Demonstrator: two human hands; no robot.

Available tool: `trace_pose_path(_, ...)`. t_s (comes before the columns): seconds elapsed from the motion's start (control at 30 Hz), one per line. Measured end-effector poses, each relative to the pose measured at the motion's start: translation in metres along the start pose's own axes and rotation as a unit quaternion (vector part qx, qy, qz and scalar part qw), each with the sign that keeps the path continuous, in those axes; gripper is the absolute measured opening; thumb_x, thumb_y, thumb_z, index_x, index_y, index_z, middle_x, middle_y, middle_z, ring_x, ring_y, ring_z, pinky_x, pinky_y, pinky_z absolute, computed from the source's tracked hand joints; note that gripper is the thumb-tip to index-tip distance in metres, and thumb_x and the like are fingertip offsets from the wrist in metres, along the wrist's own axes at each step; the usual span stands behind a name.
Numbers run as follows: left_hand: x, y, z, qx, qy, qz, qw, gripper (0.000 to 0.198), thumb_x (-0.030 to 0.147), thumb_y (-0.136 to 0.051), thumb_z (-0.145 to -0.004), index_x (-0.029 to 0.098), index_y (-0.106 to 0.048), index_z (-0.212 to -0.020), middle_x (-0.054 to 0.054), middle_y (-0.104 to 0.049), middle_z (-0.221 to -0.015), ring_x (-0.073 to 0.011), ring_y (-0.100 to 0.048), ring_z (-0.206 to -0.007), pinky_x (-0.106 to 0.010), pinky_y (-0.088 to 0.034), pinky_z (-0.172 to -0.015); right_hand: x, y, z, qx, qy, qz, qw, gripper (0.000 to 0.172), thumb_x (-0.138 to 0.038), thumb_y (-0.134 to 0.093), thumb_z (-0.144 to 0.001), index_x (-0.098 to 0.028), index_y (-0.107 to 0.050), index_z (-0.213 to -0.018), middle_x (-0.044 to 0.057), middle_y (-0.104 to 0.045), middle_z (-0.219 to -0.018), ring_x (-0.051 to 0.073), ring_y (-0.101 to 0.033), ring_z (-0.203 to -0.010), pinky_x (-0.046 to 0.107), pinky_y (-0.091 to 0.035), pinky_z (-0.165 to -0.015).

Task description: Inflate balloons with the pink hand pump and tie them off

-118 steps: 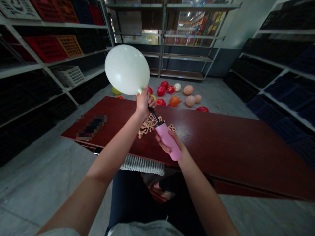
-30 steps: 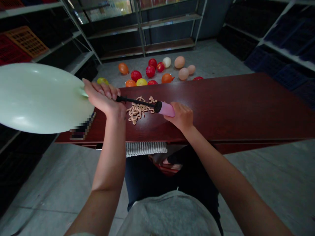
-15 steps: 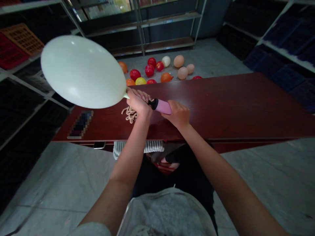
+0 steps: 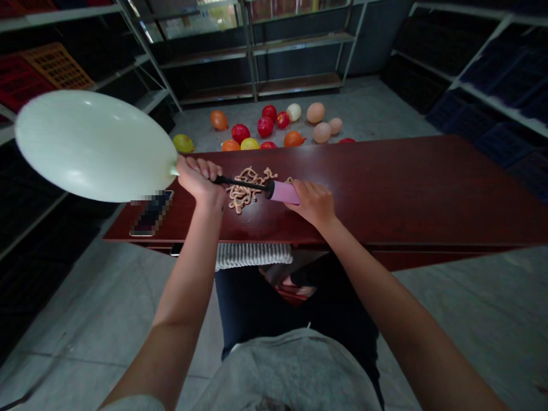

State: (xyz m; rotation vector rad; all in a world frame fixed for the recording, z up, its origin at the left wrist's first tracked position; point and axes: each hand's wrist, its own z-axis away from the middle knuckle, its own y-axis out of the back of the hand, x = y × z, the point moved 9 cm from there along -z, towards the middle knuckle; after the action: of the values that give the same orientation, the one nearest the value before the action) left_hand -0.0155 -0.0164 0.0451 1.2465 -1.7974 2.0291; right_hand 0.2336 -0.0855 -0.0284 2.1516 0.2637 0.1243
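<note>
A large pale green-white balloon (image 4: 96,145) stretches out to the left, well inflated. My left hand (image 4: 201,180) is closed around its neck and the near end of a balloon pump; the fingers hide the join. From that hand a thin black rod (image 4: 244,183) runs to the pump's pink barrel (image 4: 285,192). The barrel's other end is wrapped by my right hand (image 4: 314,202). Beneath the rod, a tangle of beige uninflated balloons (image 4: 244,194) lies on the dark red table (image 4: 411,188).
A phone (image 4: 153,214), partly pixelated, lies at the table's left. Beyond the table, red, orange, yellow, white and peach balloons (image 4: 265,126) rest on the floor. A grey ribbed cloth (image 4: 254,255) hangs at the front edge. Shelves (image 4: 299,85) with crates stand around.
My left hand has moved left with the balloon, away from my right hand. More of the pump's black rod now shows, and the beige pile is uncovered. My right hand stays nearly in place.
</note>
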Motion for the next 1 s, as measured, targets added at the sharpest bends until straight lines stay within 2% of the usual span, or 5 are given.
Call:
trace_pose_path(0.23,0.042,0.002,-0.018,-0.035,-0.074,-0.039,0.996,0.043,0.025,-0.021,-0.103,0.019,-0.014,-0.061,0.006,-0.014,-0.043,-0.0068,-0.016,-0.034,-0.028,-0.017,-0.045,-0.001,0.000,-0.001,0.008,0.002,-0.019,1.000,0.047,-0.044,-0.063,-0.086,-0.015,-0.057,-0.122,0.011,-0.069,-0.100,0.024,-0.061,-0.087,0.034,-0.038,-0.073)
trace_pose_path(0.47,0.030,-0.031,-0.003,-0.020,-0.104,-0.015,0.994,0.048,0.031,-0.028,-0.105,0.020,-0.016,-0.060,0.007,-0.016,-0.040,-0.0068,-0.014,-0.035,-0.028,-0.013,-0.043,0.016,0.002,0.000,0.044,-0.059,-0.035,0.997,0.042,-0.047,-0.062,-0.085,-0.017,-0.060,-0.114,0.010,-0.069,-0.094,0.024,-0.062,-0.084,0.033,-0.040,-0.072)
trace_pose_path(0.6,0.003,-0.052,0.004,-0.033,-0.106,-0.040,0.993,0.049,0.033,-0.032,-0.104,0.021,-0.017,-0.060,0.008,-0.016,-0.042,-0.0063,-0.015,-0.036,-0.027,-0.015,-0.044,0.022,0.005,0.000,0.056,-0.087,-0.034,0.994,0.043,-0.049,-0.062,-0.084,-0.017,-0.061,-0.112,0.010,-0.070,-0.093,0.025,-0.062,-0.081,0.033,-0.040,-0.071)
trace_pose_path(0.77,-0.062,-0.070,0.021,-0.092,-0.060,-0.117,0.987,0.047,0.045,-0.018,-0.104,0.023,-0.018,-0.063,0.006,-0.014,-0.050,-0.0070,-0.024,-0.038,-0.027,-0.019,-0.047,0.029,0.005,0.000,0.052,-0.116,-0.036,0.991,0.045,-0.052,-0.057,-0.088,-0.017,-0.060,-0.116,0.011,-0.069,-0.096,0.026,-0.062,-0.085,0.034,-0.040,-0.072)
trace_pose_path(1.0,-0.104,-0.061,0.043,-0.055,-0.005,-0.082,0.995,0.050,0.056,-0.038,-0.097,0.023,-0.024,-0.063,0.006,-0.021,-0.052,-0.0106,-0.029,-0.041,-0.027,-0.022,-0.044,0.031,0.004,0.000,0.044,-0.119,-0.025,0.992,0.046,-0.056,-0.055,-0.088,-0.017,-0.061,-0.114,0.010,-0.070,-0.097,0.025,-0.062,-0.084,0.033,-0.037,-0.071)
